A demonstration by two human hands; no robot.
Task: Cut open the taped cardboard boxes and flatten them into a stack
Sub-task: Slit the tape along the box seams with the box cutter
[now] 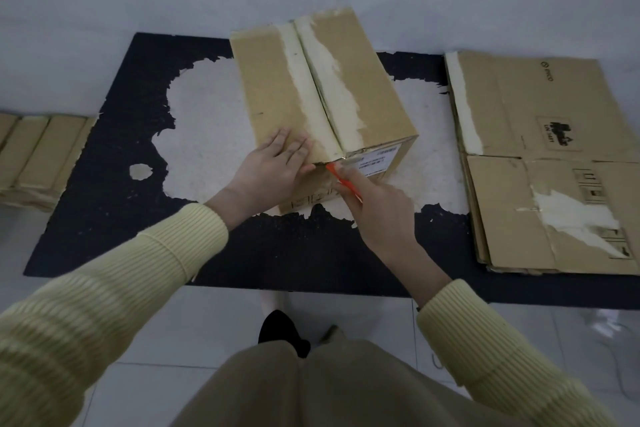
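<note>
Cardboard box (277, 80) sits at the middle of a worn black mat (104, 218) on the floor, its top flaps meeting along a seam with pale torn strips on both sides. The left hand (273, 166) lies flat on the lid's near edge, fingers straight and close together. At 3 o'clock from it, the right hand (377, 211) grips an orange cutter (341, 180) whose tip meets the near end of the seam; the blade is too small to make out and the handle is mostly hidden in the fist. A flattened cardboard stack (540, 149) lies at 3 o'clock of the box, cut off by the frame. At 9 o'clock, more boxes (34, 152) are only partly in view.
</note>
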